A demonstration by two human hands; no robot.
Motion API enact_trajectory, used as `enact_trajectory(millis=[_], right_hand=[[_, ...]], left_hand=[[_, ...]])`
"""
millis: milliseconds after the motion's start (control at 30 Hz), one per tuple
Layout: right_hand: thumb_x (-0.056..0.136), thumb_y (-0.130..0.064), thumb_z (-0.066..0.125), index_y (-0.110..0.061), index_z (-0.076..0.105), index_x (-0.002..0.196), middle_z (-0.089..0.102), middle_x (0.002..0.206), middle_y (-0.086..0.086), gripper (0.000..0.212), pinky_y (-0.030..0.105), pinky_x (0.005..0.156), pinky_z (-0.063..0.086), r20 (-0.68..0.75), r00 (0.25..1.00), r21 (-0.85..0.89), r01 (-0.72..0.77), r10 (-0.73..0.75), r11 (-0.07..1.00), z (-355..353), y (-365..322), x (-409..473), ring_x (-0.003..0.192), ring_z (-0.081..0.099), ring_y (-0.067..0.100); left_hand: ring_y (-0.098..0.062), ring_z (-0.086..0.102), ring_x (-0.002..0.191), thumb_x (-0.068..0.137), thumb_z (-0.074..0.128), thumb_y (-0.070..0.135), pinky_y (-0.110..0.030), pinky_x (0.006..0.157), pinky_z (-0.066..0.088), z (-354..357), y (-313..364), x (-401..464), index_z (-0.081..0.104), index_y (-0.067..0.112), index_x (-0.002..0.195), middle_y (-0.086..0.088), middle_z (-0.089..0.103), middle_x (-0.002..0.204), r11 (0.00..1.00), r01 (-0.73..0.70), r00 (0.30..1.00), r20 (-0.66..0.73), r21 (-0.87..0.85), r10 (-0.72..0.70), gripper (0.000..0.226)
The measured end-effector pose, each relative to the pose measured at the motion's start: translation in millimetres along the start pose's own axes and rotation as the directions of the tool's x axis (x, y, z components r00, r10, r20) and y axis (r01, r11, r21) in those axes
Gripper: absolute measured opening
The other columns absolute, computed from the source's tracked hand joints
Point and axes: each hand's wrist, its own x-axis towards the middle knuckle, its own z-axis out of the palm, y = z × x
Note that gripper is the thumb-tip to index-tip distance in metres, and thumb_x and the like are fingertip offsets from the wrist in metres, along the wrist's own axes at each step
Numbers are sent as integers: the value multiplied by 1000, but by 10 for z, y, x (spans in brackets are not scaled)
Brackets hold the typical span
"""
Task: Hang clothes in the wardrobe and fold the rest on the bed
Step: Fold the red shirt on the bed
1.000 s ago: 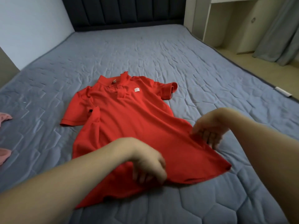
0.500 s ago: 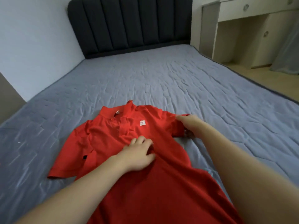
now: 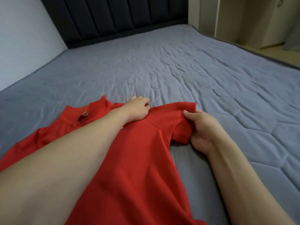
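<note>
A red polo shirt [image 3: 142, 159] lies front-up on the grey-blue quilted bed [image 3: 178, 70], collar toward the headboard. My left hand [image 3: 138, 109] reaches across the chest and pinches the fabric at the shirt's right shoulder. My right hand [image 3: 201, 127] grips the edge of the right short sleeve, thumb on top and fingers curled under it. The left sleeve lies flat at the far left, partly hidden by my left forearm.
A dark padded headboard [image 3: 113, 18] stands at the far end of the bed, with a pale wall [image 3: 24, 38] to the left. Cream wardrobe panels [image 3: 227, 17] and a strip of floor lie past the bed's right edge.
Both hands moved from the hem up to the shoulder area. My left hand went from lying flat on the chest to the right shoulder seam, and my right hand took hold of the sleeve.
</note>
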Motion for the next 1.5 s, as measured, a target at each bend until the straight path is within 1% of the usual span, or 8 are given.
enact_trajectory(millis=[200, 367, 533, 800, 1167, 1300, 1400, 1500], right_hand=[[78, 11, 50, -18, 65, 108, 55, 122, 20, 45, 39, 65, 54, -20, 961, -300, 257, -276, 919, -101, -239, 173, 84, 61, 32], [74, -1, 48, -55, 10, 144, 67, 90, 6, 96, 28, 50, 54, 35, 999, -694, 54, -41, 718, -134, -83, 124, 59, 67, 16], [74, 2, 45, -53, 11, 145, 61, 97, 1, 97, 41, 62, 55, 5, 999, -705, 38, -48, 708, -175, -164, 120, 71, 62, 25], [65, -43, 77, -28, 45, 129, 36, 129, 4, 73, 42, 101, 39, 30, 995, -995, 39, 92, -93, -206, -293, -181, 120, 39, 26], [72, -6, 72, -9, 66, 81, 69, 81, 13, 11, 36, 73, 55, -11, 986, -915, -77, 167, 395, -89, -386, -267, 75, 65, 25], [82, 0, 65, -15, 54, 74, 52, 65, 2, 20, 13, 43, 36, 119, 992, -869, 125, -44, 478, -63, -525, -254, 50, 46, 4], [81, 2, 69, -13, 56, 96, 63, 78, 1, 26, 13, 53, 46, 209, 978, -787, 179, -17, 591, -124, -366, -315, 60, 57, 7], [77, -9, 75, -15, 59, 113, 68, 102, -1, 40, 21, 80, 50, 262, 964, -884, 255, -36, 392, -235, -158, -312, 84, 63, 7]], left_hand=[[-37, 55, 93, 95, 44, 29, -45, 78, 39, 1, 219, 156, 59, 9, 96, -15, 61, 99, 1000, -10, 712, -703, 6, 11, 24], [-29, 44, 117, 98, 40, 42, -42, 98, 28, 437, 229, 76, 54, 25, 119, -6, 48, 128, 980, 143, 905, -420, 138, -73, 32], [-24, 3, 147, 93, 26, 60, -54, 114, -8, 407, 190, -319, 22, 35, 148, -5, 8, 160, 977, 203, 960, -182, -70, -213, 60], [-15, -8, 148, 87, 3, 64, -52, 117, -9, 549, 78, -1235, 3, 38, 152, 5, -2, 162, 985, 130, 991, -53, 113, -124, 70], [-17, -10, 148, 92, 16, 65, -56, 113, -13, 519, 126, -1168, 7, 39, 151, 7, -3, 162, 984, 175, 981, 78, 27, -177, 65], [-27, 19, 143, 90, 40, 53, -52, 117, 7, 158, 195, -839, 39, 31, 140, -5, 28, 153, 863, 294, 956, 121, -411, -268, 54], [-26, 36, 132, 88, 59, 30, -34, 113, 24, -142, 314, -507, 55, 26, 128, -11, 45, 137, 764, 120, 967, -98, -634, -233, 40], [-20, 39, 128, 88, 61, 25, -32, 112, 25, -288, 430, -192, 59, 33, 125, -4, 48, 138, 958, -14, 997, 74, -286, 37, 38]])
